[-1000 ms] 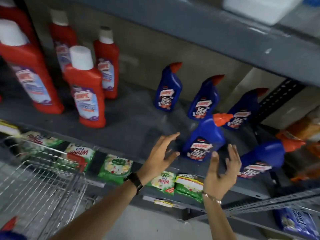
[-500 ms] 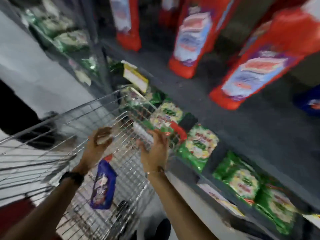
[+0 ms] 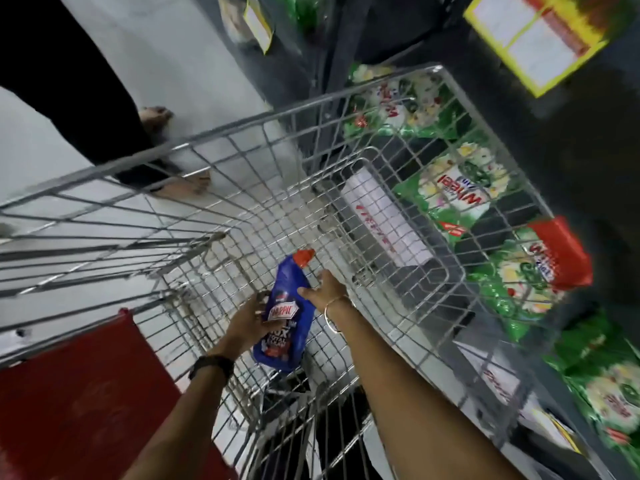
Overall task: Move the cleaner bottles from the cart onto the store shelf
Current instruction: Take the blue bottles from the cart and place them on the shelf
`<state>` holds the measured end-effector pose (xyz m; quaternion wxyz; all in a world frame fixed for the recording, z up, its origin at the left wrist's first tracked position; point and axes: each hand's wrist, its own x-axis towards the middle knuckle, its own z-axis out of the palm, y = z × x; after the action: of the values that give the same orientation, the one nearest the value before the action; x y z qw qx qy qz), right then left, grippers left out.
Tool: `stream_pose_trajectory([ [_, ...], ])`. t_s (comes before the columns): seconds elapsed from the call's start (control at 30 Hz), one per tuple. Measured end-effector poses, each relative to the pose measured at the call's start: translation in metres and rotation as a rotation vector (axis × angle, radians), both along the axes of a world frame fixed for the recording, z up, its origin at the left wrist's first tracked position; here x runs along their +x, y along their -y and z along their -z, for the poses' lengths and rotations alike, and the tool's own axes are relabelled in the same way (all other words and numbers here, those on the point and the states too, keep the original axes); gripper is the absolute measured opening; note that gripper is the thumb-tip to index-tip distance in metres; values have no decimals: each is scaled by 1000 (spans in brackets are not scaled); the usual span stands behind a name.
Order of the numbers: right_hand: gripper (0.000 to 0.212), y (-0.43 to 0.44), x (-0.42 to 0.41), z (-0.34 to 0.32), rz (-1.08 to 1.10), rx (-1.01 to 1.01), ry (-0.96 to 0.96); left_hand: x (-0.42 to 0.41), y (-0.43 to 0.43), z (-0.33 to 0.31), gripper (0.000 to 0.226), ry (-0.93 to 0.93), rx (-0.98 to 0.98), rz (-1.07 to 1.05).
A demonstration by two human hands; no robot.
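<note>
A blue cleaner bottle (image 3: 285,317) with a red cap and a red-and-white label lies inside the wire cart (image 3: 346,216), near its floor. My left hand (image 3: 247,318) grips the bottle's left side, thumb across the label. From the right, my right hand (image 3: 323,289) touches the bottle's upper part, its fingers curled around the neck area. No other bottle shows in the cart. The shelf with the cleaner bottles is out of view.
A low shelf on the right holds green detergent packets (image 3: 460,192) and a red packet (image 3: 561,254). A yellow price label (image 3: 533,39) hangs at top right. Another person's feet (image 3: 180,185) stand beyond the cart. A red panel (image 3: 86,403) sits at bottom left.
My view swung from the shelf down into the cart. Both hands left the shelved bottles, went into the cart and closed around the blue bottle.
</note>
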<state>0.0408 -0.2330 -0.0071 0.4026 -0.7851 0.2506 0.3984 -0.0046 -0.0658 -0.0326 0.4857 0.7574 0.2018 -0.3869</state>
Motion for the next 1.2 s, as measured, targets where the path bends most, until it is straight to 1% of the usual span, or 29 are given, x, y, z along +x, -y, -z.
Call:
stream_pose_trajectory([
  [0.1, 47, -6, -3, 9, -53, 0, -5, -8, 0, 7, 70, 39, -36, -31],
  [0.23, 45, -4, -4, 6, -1, 20, 5, -10, 3, 0, 70, 111, -5, -13],
  [0.37, 41, -1, -2, -13, 56, 27, 126, -10, 9, -18, 66, 191, -21, -53],
  [0.47, 47, 12, 4, -41, 65, 53, 217, -6, 21, -44, 62, 278, -77, -104],
  [0.53, 50, 27, 8, -68, 80, 68, 311, 1, 33, -68, 65, 343, -101, -103],
  [0.63, 49, 52, 7, -119, 79, 72, 470, 10, 58, -108, 78, 446, -118, -72],
  [0.7, 48, 73, 0, -159, 86, 68, 563, 12, 78, -142, 76, 546, -132, -32],
  [0.8, 47, 111, -23, -220, 147, 63, 721, 11, 112, -197, 62, 649, -169, 32],
  [0.83, 47, 125, -33, -240, 186, 59, 782, 9, 125, -215, 61, 681, -194, 49],
  [0.9, 48, 154, -59, -281, 292, 34, 902, 7, 155, -249, 73, 758, -250, 94],
  [0.97, 50, 185, -87, -321, 388, -9, 1037, 4, 192, -284, 63, 869, -300, 176],
  [1.07, 48, 239, -134, -372, 469, -94, 1188, -7, 255, -336, 59, 1022, -382, 327],
  [1.13, 48, 271, -158, -395, 514, -134, 1254, -14, 295, -364, 56, 1014, -523, 346],
  [1.2, 49, 307, -180, -413, 548, -227, 1305, -27, 340, -387, 54, 1060, -622, 381],
])
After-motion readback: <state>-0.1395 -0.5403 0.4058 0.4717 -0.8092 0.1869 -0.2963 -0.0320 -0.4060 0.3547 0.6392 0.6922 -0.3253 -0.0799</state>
